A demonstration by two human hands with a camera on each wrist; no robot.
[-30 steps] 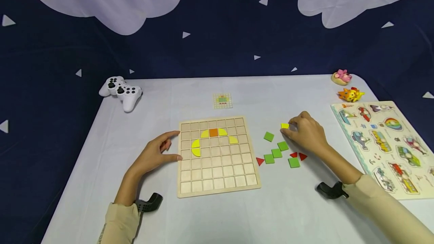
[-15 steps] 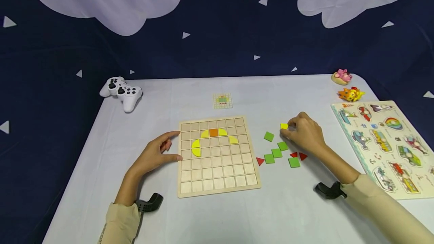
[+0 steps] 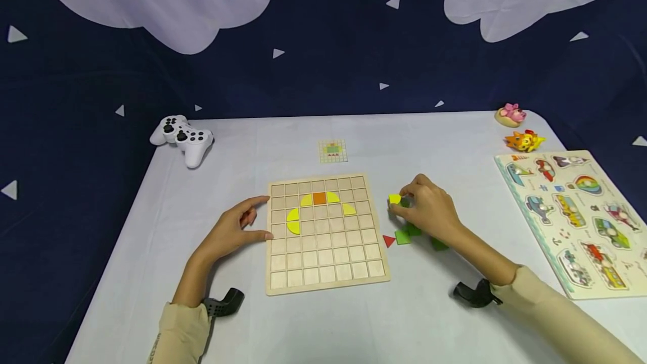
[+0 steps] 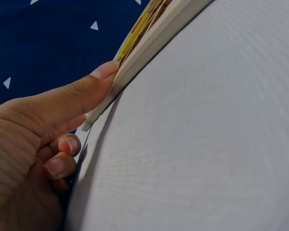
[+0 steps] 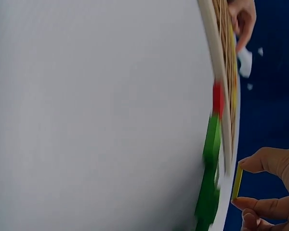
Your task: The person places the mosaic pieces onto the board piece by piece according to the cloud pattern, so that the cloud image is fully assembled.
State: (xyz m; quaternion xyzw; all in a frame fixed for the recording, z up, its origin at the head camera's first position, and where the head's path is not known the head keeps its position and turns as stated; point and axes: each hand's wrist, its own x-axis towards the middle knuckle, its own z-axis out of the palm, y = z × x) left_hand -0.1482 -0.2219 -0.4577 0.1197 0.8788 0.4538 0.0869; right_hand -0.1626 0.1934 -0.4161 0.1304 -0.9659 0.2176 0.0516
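My right hand (image 3: 428, 206) pinches a small yellow tile (image 3: 395, 199) between thumb and forefinger. In the right wrist view the yellow tile (image 5: 237, 182) shows edge-on, raised off the table. The wooden grid board (image 3: 323, 254) lies left of that hand. Set in its cells are an orange square (image 3: 319, 198) and several yellow quarter-round pieces (image 3: 293, 215). At the board's left edge, my left hand (image 3: 232, 229) touches the rim with thumb and forefinger. The left wrist view shows the thumb (image 4: 105, 71) against the rim and the other fingers loosely bent.
Green square tiles (image 3: 402, 237) and a red triangle (image 3: 388, 241) lie right of the board, partly under my right hand. A small pattern card (image 3: 333, 151) sits behind the board. Further out are a white game controller (image 3: 183, 138), small animal figures (image 3: 524, 140) and a picture puzzle board (image 3: 571, 212).
My right hand has moved left toward the board, carrying the yellow tile over the loose green tiles. My left hand has stayed at the board's edge.
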